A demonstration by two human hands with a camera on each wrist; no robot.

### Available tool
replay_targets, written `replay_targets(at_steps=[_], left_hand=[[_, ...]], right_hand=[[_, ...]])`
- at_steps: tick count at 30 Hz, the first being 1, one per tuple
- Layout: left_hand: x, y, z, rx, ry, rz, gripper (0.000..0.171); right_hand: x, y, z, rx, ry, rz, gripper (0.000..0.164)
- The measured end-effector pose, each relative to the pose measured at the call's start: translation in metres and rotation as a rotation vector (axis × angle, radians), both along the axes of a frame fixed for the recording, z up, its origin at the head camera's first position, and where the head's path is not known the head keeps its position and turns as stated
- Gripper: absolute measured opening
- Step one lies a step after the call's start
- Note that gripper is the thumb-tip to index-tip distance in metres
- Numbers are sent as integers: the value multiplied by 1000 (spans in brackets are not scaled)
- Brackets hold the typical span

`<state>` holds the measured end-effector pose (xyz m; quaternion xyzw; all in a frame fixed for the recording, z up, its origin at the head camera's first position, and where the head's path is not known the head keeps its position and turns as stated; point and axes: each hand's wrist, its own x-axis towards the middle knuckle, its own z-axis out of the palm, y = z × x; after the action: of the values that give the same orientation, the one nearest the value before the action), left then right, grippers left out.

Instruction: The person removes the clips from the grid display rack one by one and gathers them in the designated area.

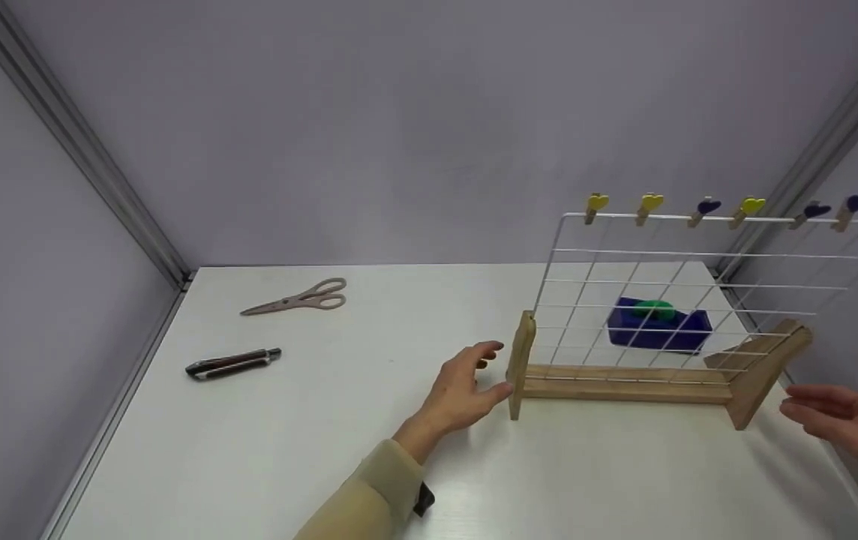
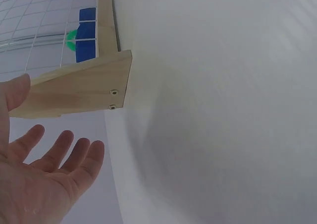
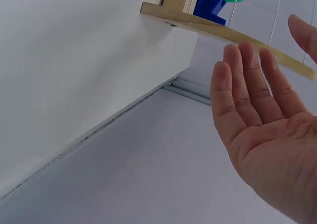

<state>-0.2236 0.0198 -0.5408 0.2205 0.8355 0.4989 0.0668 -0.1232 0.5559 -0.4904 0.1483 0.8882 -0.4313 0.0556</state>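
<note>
A white wire grid rack (image 1: 624, 281) on a wooden stand (image 1: 624, 390) stands on the right half of the table. Several heart-topped clothespins (image 1: 650, 206) are clipped along its top wire. My left hand (image 1: 459, 394) is beside the stand's left wooden end, thumb near it and fingers loosely spread; in the left wrist view the palm faces the side panel (image 2: 81, 85) with its two screws. Off the right end, my right hand (image 1: 853, 427) is held apart from the wood, fingers extended. The right wrist view shows its bare palm (image 3: 282, 159). Neither hand holds anything.
Behind the grid sits a blue tape dispenser (image 1: 658, 337) with a green roll (image 1: 654, 309). Scissors (image 1: 301, 298) and a dark pen (image 1: 234, 364) lie on the left of the white table (image 1: 324, 435). Grey walls (image 1: 399, 135) enclose the back and sides.
</note>
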Motion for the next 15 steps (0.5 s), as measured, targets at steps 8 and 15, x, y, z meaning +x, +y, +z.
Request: replay_targets(at_steps=[8, 15], left_hand=[[-5, 16, 11, 98, -63, 8, 67], [-9, 27, 20, 145, -69, 6, 69]], right_hand=[[-23, 17, -7, -46, 20, 8, 63], [-33, 19, -8, -119, 85, 83, 38]])
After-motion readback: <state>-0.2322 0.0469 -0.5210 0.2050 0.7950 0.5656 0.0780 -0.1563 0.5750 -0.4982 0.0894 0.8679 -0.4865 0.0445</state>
